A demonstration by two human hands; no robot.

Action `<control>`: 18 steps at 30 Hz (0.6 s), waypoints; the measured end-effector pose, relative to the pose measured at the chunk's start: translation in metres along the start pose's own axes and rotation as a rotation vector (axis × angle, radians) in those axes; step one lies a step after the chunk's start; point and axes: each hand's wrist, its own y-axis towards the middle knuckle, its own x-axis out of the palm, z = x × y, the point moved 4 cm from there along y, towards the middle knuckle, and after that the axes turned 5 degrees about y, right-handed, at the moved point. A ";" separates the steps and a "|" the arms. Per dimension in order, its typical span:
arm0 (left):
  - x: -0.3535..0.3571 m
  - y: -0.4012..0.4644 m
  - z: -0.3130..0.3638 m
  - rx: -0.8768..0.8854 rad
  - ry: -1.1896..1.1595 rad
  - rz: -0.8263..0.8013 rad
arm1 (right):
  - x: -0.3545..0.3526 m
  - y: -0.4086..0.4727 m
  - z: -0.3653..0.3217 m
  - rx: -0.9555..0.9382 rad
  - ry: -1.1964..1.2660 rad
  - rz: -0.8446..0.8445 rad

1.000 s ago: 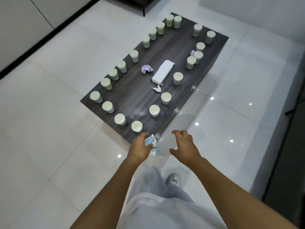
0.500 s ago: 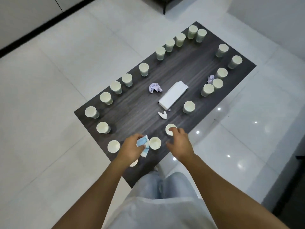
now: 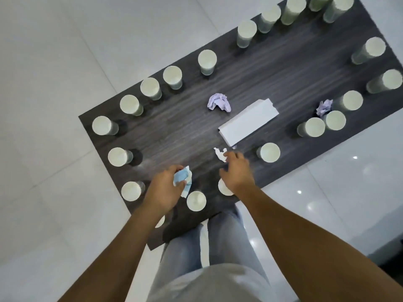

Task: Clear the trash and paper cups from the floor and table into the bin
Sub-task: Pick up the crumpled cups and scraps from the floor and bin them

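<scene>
A low dark wooden table [image 3: 174,131] carries several pale paper cups round its rim, such as one cup [image 3: 196,200] near the front edge. My left hand [image 3: 165,188] grips a crumpled blue-and-white paper [image 3: 182,178] above the table's front. My right hand [image 3: 238,173] hovers with loosely curled fingers, its fingertips at a small white paper scrap [image 3: 219,154]; it partly hides a cup [image 3: 224,188] below. A crumpled lilac tissue [image 3: 218,102] lies mid-table and another lilac wad [image 3: 324,107] sits among cups on the right. No bin is in view.
A flat white box [image 3: 248,120] lies in the middle of the table. Glossy white floor tiles [image 3: 54,83] surround the table. My legs in light jeans [image 3: 218,240] stand against the table's front corner.
The view has closed in on the table. Both hands moved forward over it; my right hand went from a front cup to the white scrap. My left hand still holds the blue paper.
</scene>
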 end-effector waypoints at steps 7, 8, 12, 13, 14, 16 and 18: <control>0.043 0.048 -0.013 -0.091 -0.037 0.036 | 0.045 0.083 0.022 -0.027 -0.112 -0.082; 0.048 0.052 -0.015 -0.099 -0.044 0.037 | 0.050 0.091 0.024 -0.025 -0.126 -0.083; 0.062 0.058 -0.025 -0.167 -0.075 0.027 | 0.071 0.109 0.031 0.005 -0.178 -0.063; 0.065 0.057 -0.028 -0.187 -0.089 0.022 | 0.075 0.111 0.032 0.004 -0.202 -0.041; 0.069 0.056 -0.031 -0.202 -0.101 0.020 | 0.078 0.113 0.032 -0.002 -0.227 -0.013; 0.075 0.054 -0.036 -0.224 -0.115 0.014 | 0.081 0.115 0.032 -0.019 -0.255 0.034; 0.079 0.052 -0.042 -0.242 -0.120 -0.003 | 0.083 0.116 0.032 -0.035 -0.262 0.039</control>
